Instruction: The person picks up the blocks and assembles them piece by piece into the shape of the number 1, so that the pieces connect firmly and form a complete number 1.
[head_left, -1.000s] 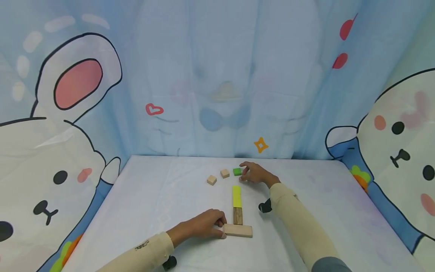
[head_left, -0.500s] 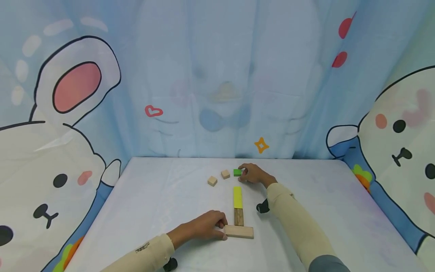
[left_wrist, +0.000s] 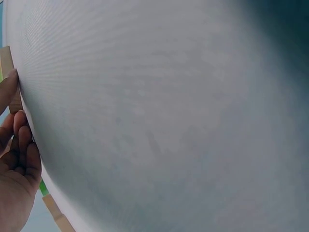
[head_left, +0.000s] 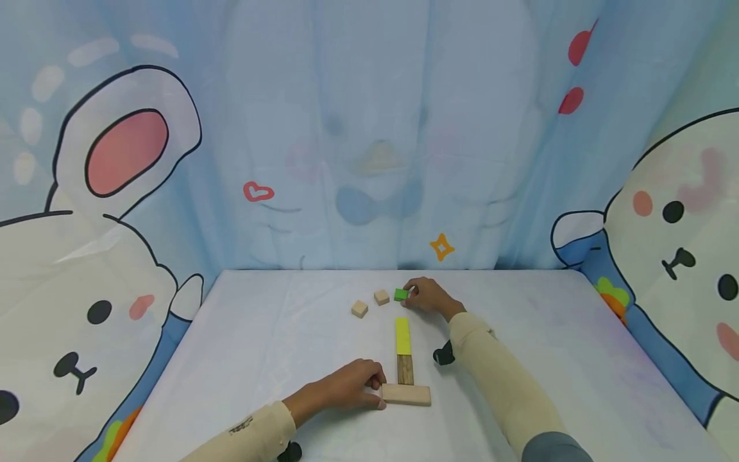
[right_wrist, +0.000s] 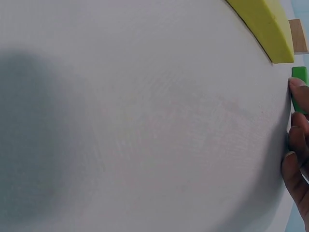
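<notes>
At the front of the group, my left hand (head_left: 352, 385) holds the left end of a long plain wooden block (head_left: 407, 394) between thumb and fingers; the left wrist view shows the thumb on the wooden block (left_wrist: 10, 92). Behind it, a dark-grained wooden block (head_left: 405, 370) and a yellow block (head_left: 403, 336) lie end to end, pointing away from me. Farther back, my right hand (head_left: 430, 296) pinches a small green block (head_left: 401, 294) from the right. In the right wrist view, the thumb touches the green block (right_wrist: 299, 72), whose far side is partly hidden by fingers.
Two small wooden cubes, the nearer cube (head_left: 360, 308) and the farther cube (head_left: 382, 297), lie left of the green block. The white tabletop (head_left: 277, 333) ends at a blue printed curtain (head_left: 369, 128). A dark camera piece (head_left: 444, 353) hangs under the right sleeve.
My right hand has closed in on the green block and now pinches it, tilting it slightly. My left hand stays at the plain wooden block's end.
</notes>
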The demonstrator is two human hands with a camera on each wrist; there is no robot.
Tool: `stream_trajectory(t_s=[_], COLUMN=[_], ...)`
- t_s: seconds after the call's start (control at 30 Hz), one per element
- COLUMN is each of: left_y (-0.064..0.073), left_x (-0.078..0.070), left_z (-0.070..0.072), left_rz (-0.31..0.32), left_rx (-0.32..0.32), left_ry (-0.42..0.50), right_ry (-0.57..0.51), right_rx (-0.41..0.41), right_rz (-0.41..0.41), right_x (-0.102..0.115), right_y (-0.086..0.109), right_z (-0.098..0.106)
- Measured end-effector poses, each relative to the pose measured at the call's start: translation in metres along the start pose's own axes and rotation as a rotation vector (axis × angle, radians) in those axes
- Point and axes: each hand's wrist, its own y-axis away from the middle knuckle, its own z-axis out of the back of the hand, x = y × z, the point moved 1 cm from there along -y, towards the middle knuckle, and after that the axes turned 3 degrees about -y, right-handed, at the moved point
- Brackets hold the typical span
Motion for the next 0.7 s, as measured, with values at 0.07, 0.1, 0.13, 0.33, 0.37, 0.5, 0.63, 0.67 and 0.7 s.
stream_trajectory(t_s=[0.07,0.1,0.13,0.33,0.37,0.5,0.63,0.67,0.7], left_y=[0.0008,0.0011,0.0015,0.0018,0.0015,0.0010,0.0012,0.0012,0.0013], left_x=[-0.0003,-0.0004,-0.0007,-0.0006,-0.0002,0.0008,0.0006,0.0004,0.0001], left_z=[-0.0001,0.0000,0.0004,0.0014,0.0011,-0.0002,-0.0006,-0.0005,-0.0004], left_rz=[0.002,0.000,0.000,0.007,0.009,0.008,-0.005,-0.005,-0.006], left_rx=[-0.001,-0.002,-0.003,0.002,0.003,0.005,0.000,0.001,0.001], left_ry=[-0.001,-0.001,-0.001,-0.001,-0.001,0.001,-0.005,-0.003,-0.005], right_ry=[-0.011,-0.015,-0.020,-0.011,-0.009,-0.009,-0.012,-0.014,-0.011], right_rx=[-0.002,-0.003,-0.003,0.001,0.002,0.013,0.022,0.023,0.023], right_rz=[-0.001,0.002,0.005,0.041,0.044,0.053,0.041,0.037,0.037], right_x=[-0.0009,-0.0013,-0.0019,-0.0066,-0.0074,-0.0078,-0.0059,-0.0060,-0.0059], right_y=[0.0009,0.0015,0.0018,0.0027,0.0028,0.0047,0.0073,0.0078,0.0084], right_z=[-0.0004,-0.0002,0.0001,0.0009,0.0007,0.0015,0.0036,0.0037,0.0039])
